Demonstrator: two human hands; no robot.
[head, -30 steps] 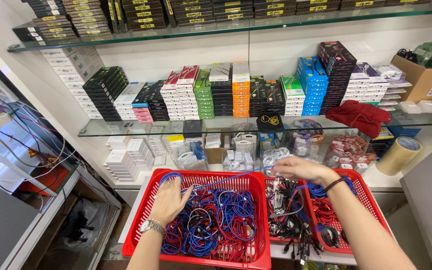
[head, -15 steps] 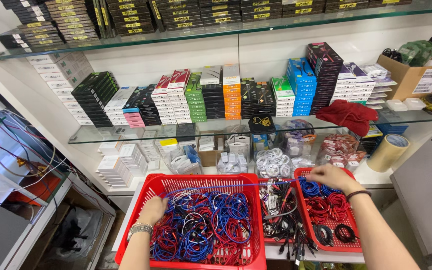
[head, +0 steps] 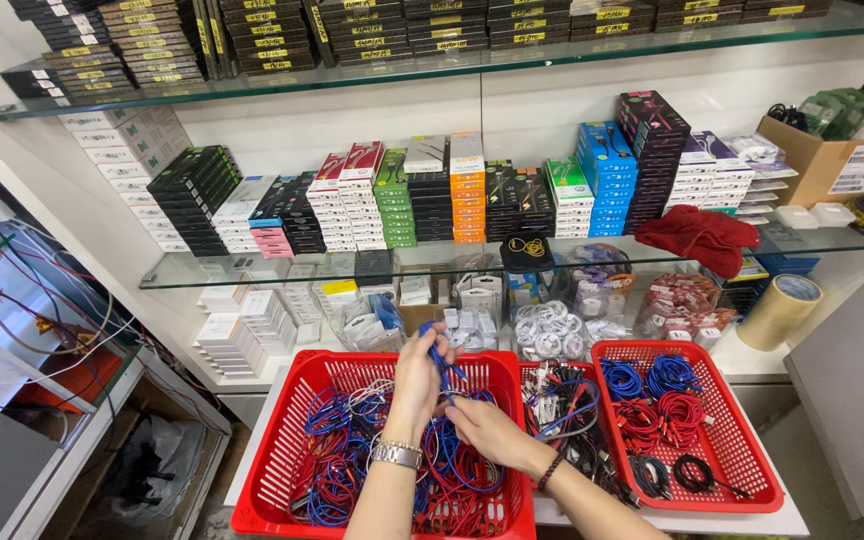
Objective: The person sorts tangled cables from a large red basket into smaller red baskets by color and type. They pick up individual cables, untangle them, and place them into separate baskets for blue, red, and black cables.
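Blue cable [head: 439, 365] sits pinched in your 2 hands, left hand [head: 420, 378] and right hand [head: 487, 430] close together above the red basket [head: 282, 470].

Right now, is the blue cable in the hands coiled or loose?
Loose: the blue cable runs up from the red basket between both hands, left hand pinching it, right hand lower.

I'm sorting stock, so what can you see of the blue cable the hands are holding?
The blue cable is thin and plastic-coated. The left hand pinches it upright above the big red basket; the right hand grips lower down. Its lower end disappears into tangled blue and red cables.
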